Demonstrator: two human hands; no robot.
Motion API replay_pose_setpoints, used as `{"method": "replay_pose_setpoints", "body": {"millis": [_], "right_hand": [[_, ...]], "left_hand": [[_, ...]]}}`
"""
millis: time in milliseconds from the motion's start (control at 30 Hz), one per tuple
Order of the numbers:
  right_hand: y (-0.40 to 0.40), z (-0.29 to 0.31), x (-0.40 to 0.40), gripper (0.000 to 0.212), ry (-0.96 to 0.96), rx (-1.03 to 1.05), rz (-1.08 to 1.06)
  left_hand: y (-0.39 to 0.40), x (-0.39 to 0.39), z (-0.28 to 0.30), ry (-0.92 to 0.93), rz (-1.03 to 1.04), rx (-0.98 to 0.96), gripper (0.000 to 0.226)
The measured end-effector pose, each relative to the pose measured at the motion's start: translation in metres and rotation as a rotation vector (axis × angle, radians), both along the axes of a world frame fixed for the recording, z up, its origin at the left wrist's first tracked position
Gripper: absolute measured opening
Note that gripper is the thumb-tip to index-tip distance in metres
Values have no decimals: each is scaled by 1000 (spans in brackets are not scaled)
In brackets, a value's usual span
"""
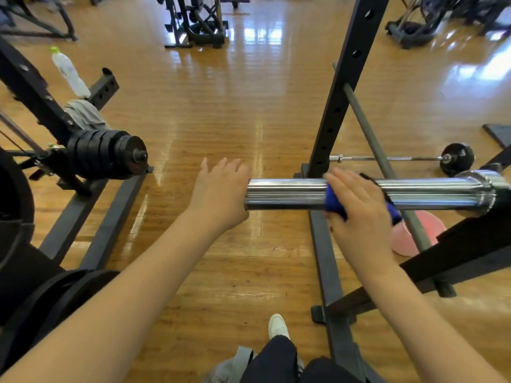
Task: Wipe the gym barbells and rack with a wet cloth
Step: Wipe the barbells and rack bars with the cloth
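A chrome barbell sleeve (pixel 287 193) juts out to the left from the black rack (pixel 343 87) at mid-frame. My left hand (pixel 218 194) lies flat against the sleeve's free end, fingers apart, holding nothing. My right hand (pixel 359 208) presses a blue cloth (pixel 334 201) around the middle of the sleeve; the cloth wraps under the bar and shows again at the hand's right side. The rack upright stands just behind the sleeve.
A stack of black plates (pixel 107 153) sits on another rack at left, with a plastic bottle (pixel 69 71) and a grey cloth (pixel 83 114) above it. A small barbell (pixel 392 158) and a pink disc (pixel 409 239) lie on the wooden floor at right. My shoe (pixel 278 326) is below.
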State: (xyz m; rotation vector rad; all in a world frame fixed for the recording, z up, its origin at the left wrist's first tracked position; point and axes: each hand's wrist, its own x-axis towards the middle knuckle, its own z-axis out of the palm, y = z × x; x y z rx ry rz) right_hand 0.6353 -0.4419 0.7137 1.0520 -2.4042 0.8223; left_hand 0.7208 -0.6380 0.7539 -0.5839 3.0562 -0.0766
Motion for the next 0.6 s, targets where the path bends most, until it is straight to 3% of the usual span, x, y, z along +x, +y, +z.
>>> {"method": "replay_pose_setpoints", "body": {"millis": [100, 233, 300, 433, 600], "right_hand": [[-33, 4, 14, 63, 40, 56, 166], [-26, 10, 3, 69, 43, 147, 223], [0, 9, -11, 70, 26, 165, 145], [55, 2, -37, 73, -41, 109, -63], [58, 1, -38, 70, -81, 32, -97]], "left_hand": [[32, -7, -3, -42, -19, -143, 93], [39, -14, -20, 289, -104, -152, 75], [33, -14, -28, 351, -116, -149, 73], [34, -16, -27, 299, -115, -132, 71], [28, -27, -7, 90, -87, -46, 33]]}}
